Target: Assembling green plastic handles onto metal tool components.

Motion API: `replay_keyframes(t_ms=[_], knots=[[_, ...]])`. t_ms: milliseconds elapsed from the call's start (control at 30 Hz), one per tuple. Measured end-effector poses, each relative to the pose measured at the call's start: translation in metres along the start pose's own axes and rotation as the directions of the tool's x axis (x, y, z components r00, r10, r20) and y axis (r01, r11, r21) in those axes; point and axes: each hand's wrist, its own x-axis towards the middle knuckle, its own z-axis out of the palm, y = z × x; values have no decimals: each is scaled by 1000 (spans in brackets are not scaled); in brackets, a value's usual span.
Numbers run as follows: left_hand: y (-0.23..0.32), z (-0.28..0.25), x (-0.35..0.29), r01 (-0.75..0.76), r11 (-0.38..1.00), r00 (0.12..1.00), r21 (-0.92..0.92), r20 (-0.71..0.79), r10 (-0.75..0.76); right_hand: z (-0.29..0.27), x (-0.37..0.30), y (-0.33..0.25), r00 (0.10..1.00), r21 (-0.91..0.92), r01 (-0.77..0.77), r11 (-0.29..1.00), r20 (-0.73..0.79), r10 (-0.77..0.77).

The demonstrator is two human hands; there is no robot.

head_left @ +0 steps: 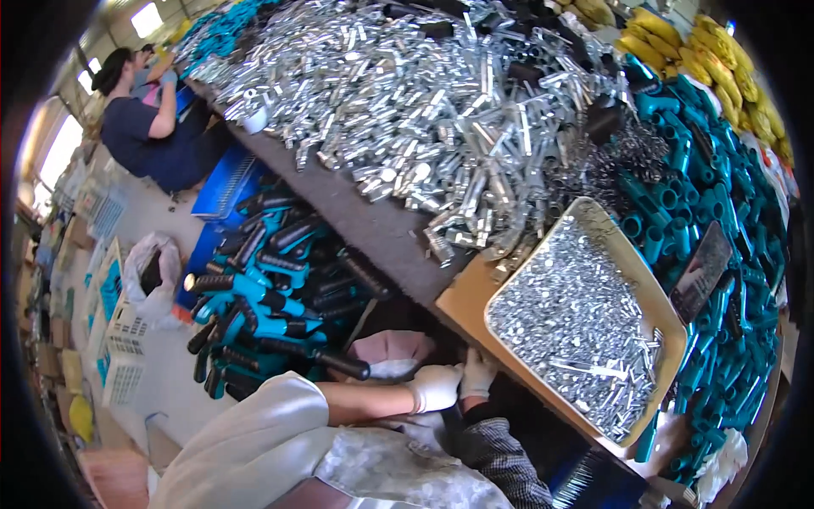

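My left hand, in a white glove, is curled closed just in front of the table edge. Right beside it, my right hand, also gloved, is closed with its fingertips up near the tabletop's edge. The two hands nearly touch. Whatever they hold, if anything, is too small or hidden to make out. Closest on the table is a cream tray full of small shiny metal parts, resting partly on a piece of brown cardboard. A pinkish cloth lies just beyond my left hand.
Silvery metal pieces heap the dark table. Teal plastic housings pile up on the right, a phone on them. Left of me are teal-and-black handled tools. A person works at the far left. Yellow sacks stand behind.
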Motion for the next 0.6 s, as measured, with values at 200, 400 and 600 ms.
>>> replay_keyframes(t_ms=[200, 400, 600], knots=[[25, -179, -39, -68, 998, 972, -20, 223, 70, -66, -14, -32, 922, 803, -353, 480, 211, 325], [23, -333, -159, 39, 977, 926, -209, -361, -114, -96, -24, 57, 847, 790, -510, 341, 393, 357], [11, -355, -217, 140, 986, 874, 96, -480, -77, -81, -33, 25, 771, 617, -636, 463, 539, 341]])
